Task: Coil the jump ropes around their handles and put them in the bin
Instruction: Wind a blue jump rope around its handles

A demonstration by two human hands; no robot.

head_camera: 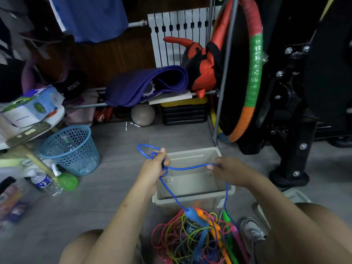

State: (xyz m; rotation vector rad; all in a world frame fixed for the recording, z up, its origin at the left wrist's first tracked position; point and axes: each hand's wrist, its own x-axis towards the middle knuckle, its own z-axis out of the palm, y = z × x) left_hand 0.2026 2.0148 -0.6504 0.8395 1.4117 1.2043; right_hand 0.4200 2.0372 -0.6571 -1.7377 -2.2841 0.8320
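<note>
Blue rope (187,168) stretched above empty bin (192,195) — left hand (155,166) grips knotted loops, right hand (227,171) pinches strand. Rope light, limp, probably slippery — better hold by blue handle (193,216).

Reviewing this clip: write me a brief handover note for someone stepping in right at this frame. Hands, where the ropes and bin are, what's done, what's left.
Left hand: grips a knotted bunch of the blue rope, one loop sticking out beyond it.
Right hand: pinches the same rope further along, so it spans above the bin.
Blue handle: lies on the rope pile at the near side of the bin, with the rope running up to the left hand.
Done: nothing visible in the bin; no rope coiled round its handles.
Left: untangle and coil the blue rope, bin it, then work through the pink, green, yellow and orange ropes.
</note>
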